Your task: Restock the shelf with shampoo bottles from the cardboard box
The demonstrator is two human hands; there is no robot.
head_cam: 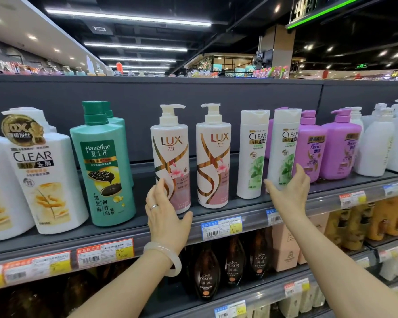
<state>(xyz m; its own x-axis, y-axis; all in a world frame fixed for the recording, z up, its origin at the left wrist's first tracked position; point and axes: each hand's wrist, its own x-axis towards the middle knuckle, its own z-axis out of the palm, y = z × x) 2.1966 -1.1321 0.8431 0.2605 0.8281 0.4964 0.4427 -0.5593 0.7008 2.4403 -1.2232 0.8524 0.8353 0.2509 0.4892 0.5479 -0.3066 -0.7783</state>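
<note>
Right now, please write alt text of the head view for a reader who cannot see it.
A person's left hand grips the base of the left LUX pump bottle on a shop shelf, while the right hand holds the rightmost small CLEAR bottle. Other shampoo bottles stand alongside.

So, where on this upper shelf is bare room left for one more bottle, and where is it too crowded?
Widest bare patch: the shelf deck between the Hazeline bottle and the left LUX bottle, which the left hand grips. Bare deck also behind the right LUX bottle. Crowded: the purple Rejoice bottles beside the right CLEAR bottle that the right hand holds.
</note>
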